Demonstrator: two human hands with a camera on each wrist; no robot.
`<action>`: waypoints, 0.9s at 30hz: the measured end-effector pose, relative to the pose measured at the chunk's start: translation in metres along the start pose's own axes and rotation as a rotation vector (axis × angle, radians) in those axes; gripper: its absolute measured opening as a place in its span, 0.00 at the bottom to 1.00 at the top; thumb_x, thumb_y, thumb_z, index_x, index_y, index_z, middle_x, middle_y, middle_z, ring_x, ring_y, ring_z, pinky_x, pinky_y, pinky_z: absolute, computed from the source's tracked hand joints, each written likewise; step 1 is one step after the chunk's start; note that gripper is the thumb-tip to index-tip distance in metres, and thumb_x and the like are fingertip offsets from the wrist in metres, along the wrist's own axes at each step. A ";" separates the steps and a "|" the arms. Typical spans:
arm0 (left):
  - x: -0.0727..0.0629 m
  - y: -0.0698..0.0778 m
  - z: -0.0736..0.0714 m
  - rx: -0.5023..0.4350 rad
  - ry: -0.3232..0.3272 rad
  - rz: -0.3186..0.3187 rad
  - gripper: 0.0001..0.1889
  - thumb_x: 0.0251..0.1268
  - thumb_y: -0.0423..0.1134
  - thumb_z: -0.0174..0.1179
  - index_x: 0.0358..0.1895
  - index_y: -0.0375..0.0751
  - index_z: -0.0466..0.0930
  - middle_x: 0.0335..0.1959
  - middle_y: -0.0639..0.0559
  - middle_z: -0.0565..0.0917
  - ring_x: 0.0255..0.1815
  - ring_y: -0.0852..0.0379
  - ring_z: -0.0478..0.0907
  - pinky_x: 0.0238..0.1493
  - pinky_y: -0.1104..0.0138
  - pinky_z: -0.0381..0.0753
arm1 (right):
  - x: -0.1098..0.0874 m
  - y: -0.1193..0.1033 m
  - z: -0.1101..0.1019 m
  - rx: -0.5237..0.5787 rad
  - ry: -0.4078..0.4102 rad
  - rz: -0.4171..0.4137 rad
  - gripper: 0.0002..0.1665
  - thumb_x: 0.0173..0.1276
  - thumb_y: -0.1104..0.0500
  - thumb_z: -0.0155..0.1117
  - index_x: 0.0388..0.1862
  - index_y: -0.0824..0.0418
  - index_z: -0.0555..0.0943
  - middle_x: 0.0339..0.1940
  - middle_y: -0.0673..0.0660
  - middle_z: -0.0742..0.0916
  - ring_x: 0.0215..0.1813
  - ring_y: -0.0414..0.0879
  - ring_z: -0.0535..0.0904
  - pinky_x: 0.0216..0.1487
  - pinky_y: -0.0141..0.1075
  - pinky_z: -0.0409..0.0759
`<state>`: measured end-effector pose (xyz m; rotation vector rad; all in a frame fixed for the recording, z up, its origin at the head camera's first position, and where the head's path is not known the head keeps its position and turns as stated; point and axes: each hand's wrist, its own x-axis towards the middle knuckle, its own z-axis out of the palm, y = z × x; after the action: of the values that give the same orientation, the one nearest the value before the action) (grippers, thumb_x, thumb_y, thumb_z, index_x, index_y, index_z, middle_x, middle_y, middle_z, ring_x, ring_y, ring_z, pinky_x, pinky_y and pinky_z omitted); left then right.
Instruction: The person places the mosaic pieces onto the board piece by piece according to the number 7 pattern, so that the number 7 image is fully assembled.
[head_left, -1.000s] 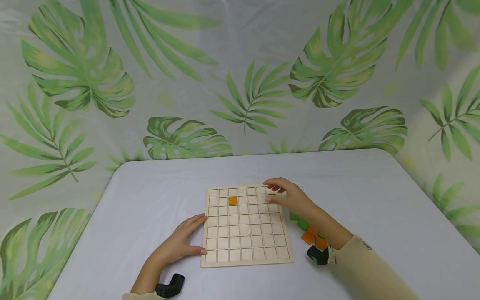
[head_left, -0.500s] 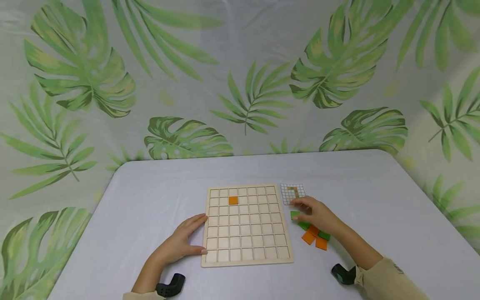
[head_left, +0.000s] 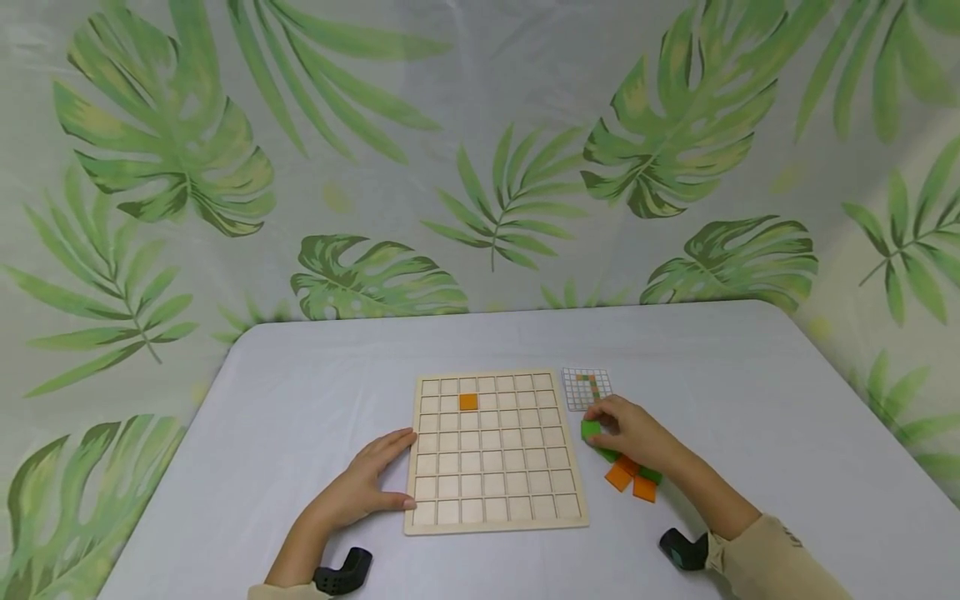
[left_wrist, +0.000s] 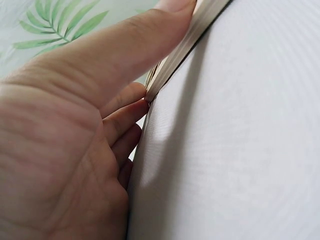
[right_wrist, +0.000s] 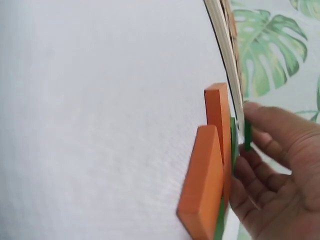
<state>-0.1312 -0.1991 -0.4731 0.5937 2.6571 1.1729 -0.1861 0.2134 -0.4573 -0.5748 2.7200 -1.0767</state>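
The spread left hand [head_left: 358,483] touches the lower-centre board [head_left: 492,462]: one orange tile [head_left: 468,402] set, loose tiles [head_left: 644,490] remaining lower right, right hand [head_left: 636,432] pinching a green tile [head_left: 589,429].

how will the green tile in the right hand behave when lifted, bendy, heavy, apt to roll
The green tile is probably stiff: its edges look straight. It is likely light, being small and thin against the right hand pinching it. Flat and squarish, it seems unlikely to roll.
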 end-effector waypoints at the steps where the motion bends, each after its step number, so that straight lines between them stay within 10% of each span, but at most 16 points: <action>1: 0.000 0.000 0.000 0.000 0.001 0.003 0.49 0.36 0.56 0.69 0.66 0.43 0.60 0.67 0.48 0.58 0.67 0.42 0.48 0.60 0.44 0.50 | 0.001 -0.002 -0.001 0.000 0.002 -0.006 0.16 0.55 0.57 0.67 0.42 0.59 0.77 0.41 0.52 0.77 0.42 0.46 0.72 0.45 0.40 0.73; 20: -0.001 -0.001 -0.001 0.009 0.003 -0.006 0.49 0.36 0.56 0.69 0.67 0.43 0.60 0.67 0.48 0.58 0.67 0.42 0.48 0.60 0.43 0.49 | 0.069 -0.072 0.012 0.067 0.109 -0.286 0.19 0.57 0.57 0.66 0.47 0.61 0.78 0.42 0.52 0.80 0.43 0.48 0.74 0.40 0.37 0.75; 27: -0.001 0.001 -0.001 -0.004 -0.002 -0.011 0.49 0.36 0.57 0.69 0.67 0.43 0.59 0.68 0.48 0.57 0.67 0.42 0.48 0.60 0.43 0.49 | 0.094 -0.072 0.037 0.148 0.090 -0.274 0.18 0.58 0.58 0.65 0.48 0.61 0.78 0.43 0.52 0.79 0.43 0.47 0.73 0.41 0.36 0.75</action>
<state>-0.1304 -0.1991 -0.4717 0.5794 2.6521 1.1735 -0.2402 0.1040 -0.4352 -0.9144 2.6598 -1.3852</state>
